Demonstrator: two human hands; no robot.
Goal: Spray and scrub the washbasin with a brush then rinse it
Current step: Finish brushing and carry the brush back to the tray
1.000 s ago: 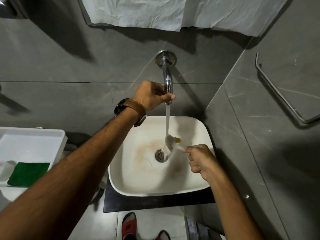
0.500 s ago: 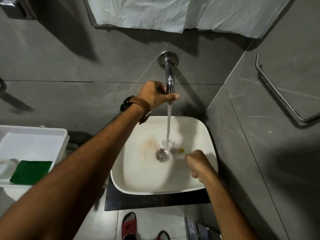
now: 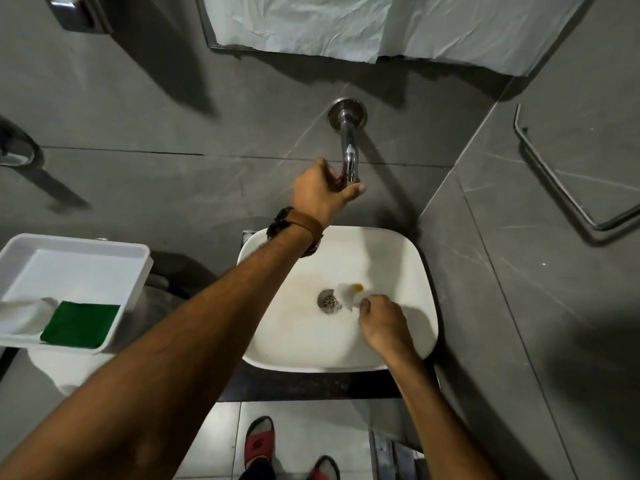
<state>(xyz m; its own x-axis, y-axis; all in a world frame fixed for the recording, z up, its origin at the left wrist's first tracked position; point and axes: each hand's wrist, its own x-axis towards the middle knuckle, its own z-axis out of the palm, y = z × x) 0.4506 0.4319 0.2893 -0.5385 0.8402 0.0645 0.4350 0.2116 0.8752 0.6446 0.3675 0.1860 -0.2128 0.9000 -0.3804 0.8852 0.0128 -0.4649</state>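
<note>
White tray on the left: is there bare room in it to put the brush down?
Yes. The white tray is bare across its far half, above the green scouring pad. Its near edge is crowded by that pad and a white object.

White washbasin with brownish stain, green sponge, white tray, grey wall tiles.

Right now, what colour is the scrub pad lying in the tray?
Dark green; the scrub pad shows clearly in the head view, in the white tray.
</note>
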